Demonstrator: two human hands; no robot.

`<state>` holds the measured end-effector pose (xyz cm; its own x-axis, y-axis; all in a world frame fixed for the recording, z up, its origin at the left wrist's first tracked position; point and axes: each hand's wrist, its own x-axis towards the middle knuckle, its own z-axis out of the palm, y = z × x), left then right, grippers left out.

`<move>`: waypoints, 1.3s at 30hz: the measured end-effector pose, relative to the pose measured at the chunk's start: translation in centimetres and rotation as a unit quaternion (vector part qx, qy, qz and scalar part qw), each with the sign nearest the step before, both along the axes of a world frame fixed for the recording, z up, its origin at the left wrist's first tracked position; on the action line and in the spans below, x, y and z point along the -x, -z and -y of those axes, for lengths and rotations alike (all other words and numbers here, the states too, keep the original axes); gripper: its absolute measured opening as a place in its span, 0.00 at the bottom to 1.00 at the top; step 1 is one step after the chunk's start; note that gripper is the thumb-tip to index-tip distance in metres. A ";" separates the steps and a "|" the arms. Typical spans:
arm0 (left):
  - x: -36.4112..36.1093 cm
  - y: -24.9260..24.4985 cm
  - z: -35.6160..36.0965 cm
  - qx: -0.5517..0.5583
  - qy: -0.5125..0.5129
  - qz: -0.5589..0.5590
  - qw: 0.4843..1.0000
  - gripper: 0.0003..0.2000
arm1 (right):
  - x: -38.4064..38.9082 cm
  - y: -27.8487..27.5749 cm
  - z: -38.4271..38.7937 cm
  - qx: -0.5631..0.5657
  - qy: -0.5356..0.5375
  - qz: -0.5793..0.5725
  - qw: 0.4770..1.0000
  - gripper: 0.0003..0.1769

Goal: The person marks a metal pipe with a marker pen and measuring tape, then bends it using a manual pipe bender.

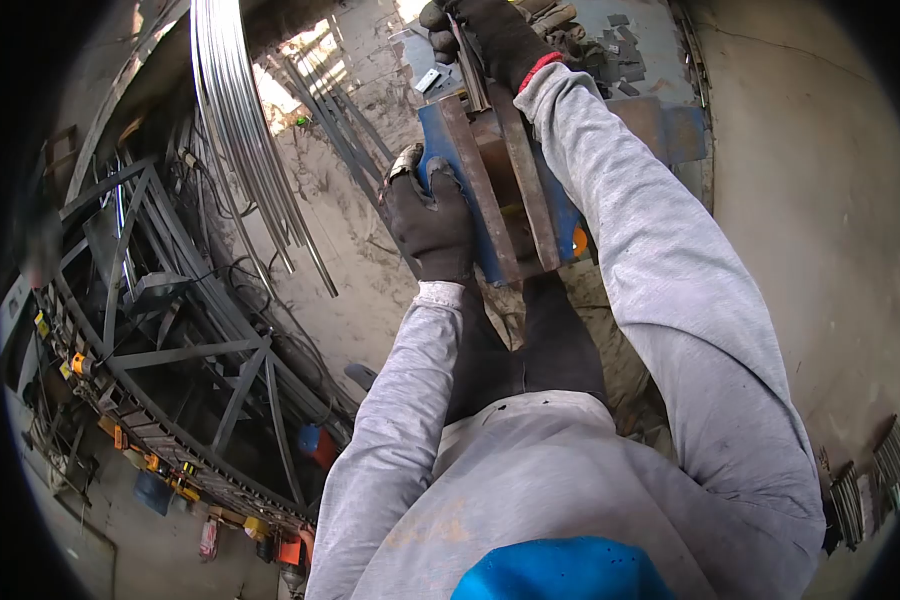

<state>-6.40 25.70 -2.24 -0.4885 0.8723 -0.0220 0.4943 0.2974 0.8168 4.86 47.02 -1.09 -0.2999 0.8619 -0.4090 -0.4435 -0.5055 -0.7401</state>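
narrow grey-brown metal strip [470, 65] points away beside right hand [500, 42]; left hand [430, 222] at blue metal machine [436, 132], left edge; grips unclear.

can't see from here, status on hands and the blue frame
Left hand at edge of blue frame. Right hand at metal strip, grip unclear. Right sleeve hides part of frame.

Two long brown metal bars [480, 187] look rough and rust-dulled; the blue metal support [439, 130] beneath them has a smoother, painted surface. The dark fabric gloves [433, 235] are matt, the grey cloth sleeves [670, 270] soft and dull. At far left, slim silver metal tubes [245, 120] shine, smooth and glossy; nearer, the dark angular metal frame [190, 352] is matt.
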 end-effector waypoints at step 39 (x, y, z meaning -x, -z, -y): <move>-0.4 -1.5 -0.5 0.086 -0.001 -0.044 0.995 0.26 | -11.7 -4.0 31.7 -0.095 0.116 0.570 0.808 0.29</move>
